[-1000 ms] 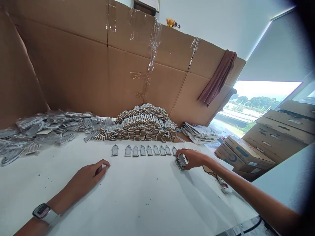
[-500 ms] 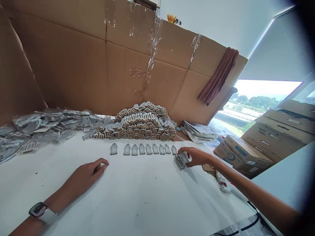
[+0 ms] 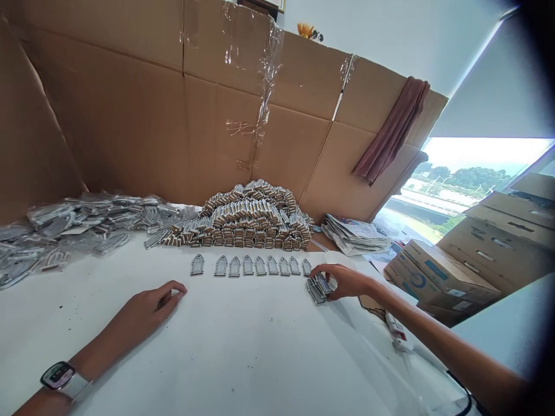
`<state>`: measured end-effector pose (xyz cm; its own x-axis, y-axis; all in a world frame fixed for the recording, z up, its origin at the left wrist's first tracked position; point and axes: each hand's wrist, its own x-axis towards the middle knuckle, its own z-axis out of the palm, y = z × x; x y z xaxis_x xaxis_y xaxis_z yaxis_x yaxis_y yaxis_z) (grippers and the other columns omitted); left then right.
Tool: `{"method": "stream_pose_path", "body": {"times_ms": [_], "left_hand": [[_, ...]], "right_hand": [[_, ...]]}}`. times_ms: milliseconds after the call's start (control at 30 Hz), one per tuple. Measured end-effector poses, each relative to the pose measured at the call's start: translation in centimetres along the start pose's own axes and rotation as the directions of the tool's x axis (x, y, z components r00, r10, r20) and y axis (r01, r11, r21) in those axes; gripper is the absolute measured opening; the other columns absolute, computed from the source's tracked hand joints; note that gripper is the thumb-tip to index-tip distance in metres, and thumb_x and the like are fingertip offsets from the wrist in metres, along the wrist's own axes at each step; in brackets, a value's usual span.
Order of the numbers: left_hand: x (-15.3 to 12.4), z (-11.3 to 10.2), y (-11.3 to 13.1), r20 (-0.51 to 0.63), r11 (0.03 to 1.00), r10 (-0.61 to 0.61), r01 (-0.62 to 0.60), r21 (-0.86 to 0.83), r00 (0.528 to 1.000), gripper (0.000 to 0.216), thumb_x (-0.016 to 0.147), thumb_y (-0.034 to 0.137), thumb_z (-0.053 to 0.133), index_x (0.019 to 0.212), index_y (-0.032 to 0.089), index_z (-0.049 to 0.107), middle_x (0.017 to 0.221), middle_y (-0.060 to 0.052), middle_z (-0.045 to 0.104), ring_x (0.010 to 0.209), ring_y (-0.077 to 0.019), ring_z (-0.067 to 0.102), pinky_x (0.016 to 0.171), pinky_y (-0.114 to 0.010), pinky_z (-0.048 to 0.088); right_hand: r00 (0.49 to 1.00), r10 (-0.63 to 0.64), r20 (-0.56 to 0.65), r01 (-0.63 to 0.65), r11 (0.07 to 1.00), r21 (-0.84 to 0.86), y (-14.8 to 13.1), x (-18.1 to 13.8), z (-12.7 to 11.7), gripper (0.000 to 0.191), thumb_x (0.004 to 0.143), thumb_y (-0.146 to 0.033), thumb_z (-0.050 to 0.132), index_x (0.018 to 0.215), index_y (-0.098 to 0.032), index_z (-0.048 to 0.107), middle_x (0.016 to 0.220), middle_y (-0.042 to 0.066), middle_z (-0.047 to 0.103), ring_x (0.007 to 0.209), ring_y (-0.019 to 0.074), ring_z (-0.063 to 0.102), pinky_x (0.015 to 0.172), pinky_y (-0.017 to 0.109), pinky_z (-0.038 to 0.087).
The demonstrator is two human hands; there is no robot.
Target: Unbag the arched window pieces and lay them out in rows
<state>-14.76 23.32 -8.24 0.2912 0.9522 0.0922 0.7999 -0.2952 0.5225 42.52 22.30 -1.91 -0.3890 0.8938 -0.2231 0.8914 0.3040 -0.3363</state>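
My right hand (image 3: 347, 281) grips a small bunch of grey arch-shaped metal pieces (image 3: 318, 289), thumb on one side and fingers over the top. The pieces lean against each other on the white table. Just left of that hand, a row of single arch-shaped pieces (image 3: 260, 266) lies flat, with a wider gap before the leftmost piece (image 3: 197, 264). My left hand (image 3: 150, 309) rests on the table below the row's left end. Its fingers are curled, thumb and index tips close together, with nothing visible between them.
Behind the row rises a big heap of stacked metal pieces (image 3: 255, 222). Plastic-bagged pieces (image 3: 87, 222) lie at the left. Cardboard walls (image 3: 139, 127) stand at the back. Newspapers (image 3: 355, 234), cardboard boxes (image 3: 442, 277) and a white-and-red device (image 3: 398, 332) are at the right.
The view has shifted slightly. Both hands keep nearly the same places on the table, my right hand still on the bunch, whose pieces look a little more fanned. The row is unchanged.
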Motion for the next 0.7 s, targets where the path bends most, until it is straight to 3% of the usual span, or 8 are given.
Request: {"method": "stream_pose_path", "body": {"times_ms": [400,700], "left_hand": [[0.2,0.2,-0.3,0.017,0.999,-0.038,0.038,0.034,0.999,0.051,0.103,0.064,0.039,0.121,0.027,0.069,0.069,0.003,0.061,0.063,-0.0188,0.059,0.065,-0.026,0.042],[0.3,0.1,-0.2,0.007,0.999,-0.023,0.023,0.023,1.000,0.050,0.101,0.062,0.041,0.121,0.026,0.070,0.069,0.003,0.064,0.063,-0.0195,0.061,0.065,-0.026,0.043]], "right_hand": [[0.995,-0.094,0.025,0.095,0.995,-0.030,-0.8,0.1,-0.2,0.077,0.066,-0.026,0.093,0.139,-0.032,0.069,0.128,0.006,0.069,0.102,0.0276,0.067,0.089,0.037,0.052],[0.998,-0.064,0.008,0.065,0.988,-0.140,-1.5,0.1,0.4,0.075,0.065,-0.029,0.092,0.137,-0.035,0.069,0.128,0.006,0.070,0.107,0.0307,0.068,0.090,0.039,0.051]]}}
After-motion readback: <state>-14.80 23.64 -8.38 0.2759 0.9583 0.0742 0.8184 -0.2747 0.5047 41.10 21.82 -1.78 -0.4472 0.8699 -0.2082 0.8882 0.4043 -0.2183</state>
